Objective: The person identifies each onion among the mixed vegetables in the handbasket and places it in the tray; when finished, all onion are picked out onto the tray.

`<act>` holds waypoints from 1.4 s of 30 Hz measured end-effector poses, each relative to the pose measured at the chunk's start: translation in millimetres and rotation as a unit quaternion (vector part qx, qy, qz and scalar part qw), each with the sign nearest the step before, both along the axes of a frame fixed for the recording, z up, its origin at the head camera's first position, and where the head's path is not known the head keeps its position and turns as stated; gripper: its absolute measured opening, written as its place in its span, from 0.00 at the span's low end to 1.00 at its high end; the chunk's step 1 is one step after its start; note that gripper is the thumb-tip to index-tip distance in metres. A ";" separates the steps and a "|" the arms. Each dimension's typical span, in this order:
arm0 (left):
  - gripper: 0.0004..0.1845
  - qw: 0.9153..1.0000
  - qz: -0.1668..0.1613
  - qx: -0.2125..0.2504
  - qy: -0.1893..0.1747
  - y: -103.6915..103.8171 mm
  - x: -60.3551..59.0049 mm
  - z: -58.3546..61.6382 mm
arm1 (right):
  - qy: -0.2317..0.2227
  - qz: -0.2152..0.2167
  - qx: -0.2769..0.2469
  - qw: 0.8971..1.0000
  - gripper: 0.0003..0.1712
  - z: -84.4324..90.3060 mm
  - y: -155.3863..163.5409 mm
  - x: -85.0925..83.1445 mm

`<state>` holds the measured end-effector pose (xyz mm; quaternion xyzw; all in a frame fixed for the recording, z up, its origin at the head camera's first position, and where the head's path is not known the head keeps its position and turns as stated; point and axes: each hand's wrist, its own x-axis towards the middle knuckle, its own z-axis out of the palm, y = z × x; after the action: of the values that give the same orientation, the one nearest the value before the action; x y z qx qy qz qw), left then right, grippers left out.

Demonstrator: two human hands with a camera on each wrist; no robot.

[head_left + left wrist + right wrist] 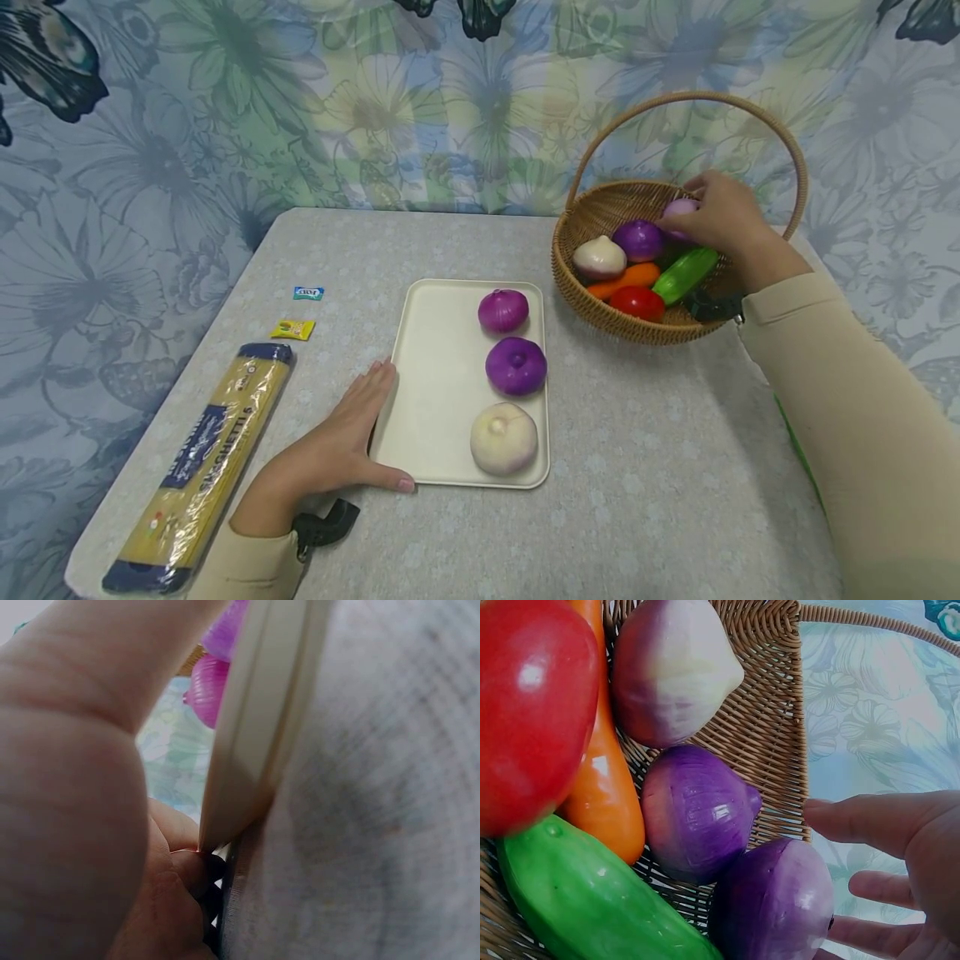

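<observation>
The left hand lies flat on the speckled grey table, fingers straight and resting against the left edge of the cream rectangular plastic tray, thumb along its near corner. On the tray sit a pale white-pink onion, then two purple onions in a row. A yellow packet of spaghetti lies left of that hand. Farther off, the right hand reaches into the round wicker basket, its loosely spread fingers touching a pale purple onion without closing round it; beside it lie a darker purple onion, green cucumber, orange carrot and red tomato
</observation>
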<state>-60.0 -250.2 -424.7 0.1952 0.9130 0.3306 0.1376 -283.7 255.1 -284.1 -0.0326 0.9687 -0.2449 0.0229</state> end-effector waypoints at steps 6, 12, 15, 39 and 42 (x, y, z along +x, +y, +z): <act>0.86 1.000 -0.001 -0.006 -0.006 -1.4 -0.8 -0.5 | -0.008 -0.015 0.006 1.000 0.47 -2.8 -1.2 -0.6; 0.86 1.000 0.003 -0.010 -0.014 -1.5 -0.4 0.3 | -0.006 -0.025 0.011 1.000 0.46 -7.5 -1.8 -2.8; 0.86 1.000 0.001 -0.007 -0.011 -0.9 -0.8 0.8 | -0.003 -0.031 0.011 0.999 0.44 -10.2 -1.4 -3.8; 0.86 1.000 0.005 -0.004 -0.010 -0.6 -0.1 -0.3 | -0.002 -0.041 -0.014 0.999 0.39 -14.3 -1.4 -3.8; 0.86 1.000 0.005 -0.004 -0.012 -0.7 0.1 -0.5 | -0.001 -0.039 -0.025 0.999 0.40 -12.0 -2.0 -3.7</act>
<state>-59.9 -250.9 -425.2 0.1860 0.9136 0.3300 0.1480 -287.4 253.1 -296.1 0.0050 0.9629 -0.2696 0.0133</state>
